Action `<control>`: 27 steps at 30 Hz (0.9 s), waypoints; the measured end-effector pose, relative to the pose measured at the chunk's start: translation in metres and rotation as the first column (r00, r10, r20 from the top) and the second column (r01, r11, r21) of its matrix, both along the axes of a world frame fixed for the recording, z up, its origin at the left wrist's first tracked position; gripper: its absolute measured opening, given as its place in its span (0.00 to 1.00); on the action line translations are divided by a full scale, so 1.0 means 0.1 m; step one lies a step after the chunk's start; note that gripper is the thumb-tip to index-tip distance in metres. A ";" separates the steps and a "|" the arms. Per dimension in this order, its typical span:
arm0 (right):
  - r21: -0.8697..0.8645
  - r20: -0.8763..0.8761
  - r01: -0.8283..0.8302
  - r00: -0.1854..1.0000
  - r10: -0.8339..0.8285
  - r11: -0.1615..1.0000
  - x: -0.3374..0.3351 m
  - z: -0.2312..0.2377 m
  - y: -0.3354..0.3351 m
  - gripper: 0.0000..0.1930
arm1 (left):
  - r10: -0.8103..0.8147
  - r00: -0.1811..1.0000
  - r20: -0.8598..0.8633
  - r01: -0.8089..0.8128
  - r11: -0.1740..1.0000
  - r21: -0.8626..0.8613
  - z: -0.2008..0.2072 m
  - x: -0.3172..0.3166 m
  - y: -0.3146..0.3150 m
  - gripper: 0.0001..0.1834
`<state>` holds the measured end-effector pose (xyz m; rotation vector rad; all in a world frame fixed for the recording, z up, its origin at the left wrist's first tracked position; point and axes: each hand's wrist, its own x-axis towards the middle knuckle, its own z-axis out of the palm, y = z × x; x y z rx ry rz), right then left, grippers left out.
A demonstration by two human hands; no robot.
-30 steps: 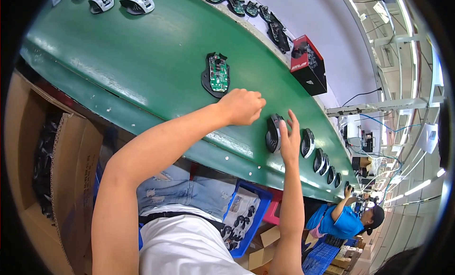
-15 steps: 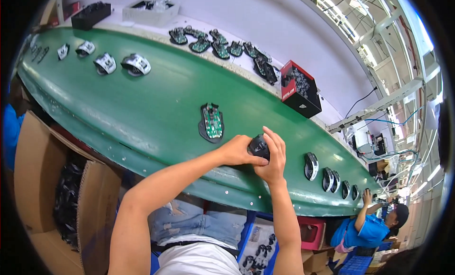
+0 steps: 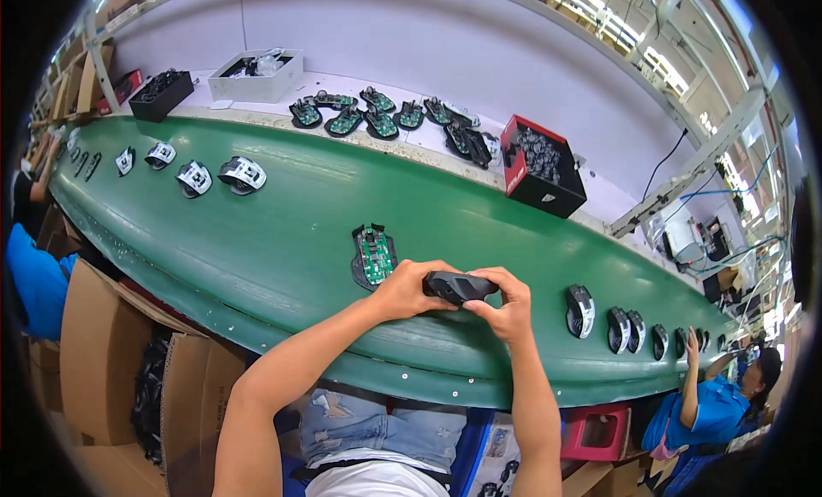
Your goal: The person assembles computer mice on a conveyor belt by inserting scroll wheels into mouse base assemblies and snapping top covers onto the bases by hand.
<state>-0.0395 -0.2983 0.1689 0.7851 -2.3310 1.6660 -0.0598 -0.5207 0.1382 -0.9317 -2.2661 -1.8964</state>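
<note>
A black computer mouse is held level above the near side of the green belt, gripped from both ends. My left hand closes round its left end. On the other end, my right hand has its thumb at the near side and its fingers on the far side. Just past my left hand lies a mouse base with a green circuit board, its board facing up. What the underside of the held mouse looks like is hidden.
White-and-black mouse shells sit on the belt at far left, and more mice stand at right. Several circuit-board bases line the ledge beside a red-and-black parts box. A co-worker in blue reaches over the belt at right.
The mouse has turned from tilted upright to lying level between my hands. My right fingers have come down from their raised position onto its end. The view has shifted upward.
</note>
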 end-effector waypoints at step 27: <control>-0.296 0.072 -0.144 0.982 0.172 0.944 0.10 0.01 0.02 0.28 | -0.120 0.831 0.544 0.101 0.993 0.064 0.28 0.09 -0.05 0.31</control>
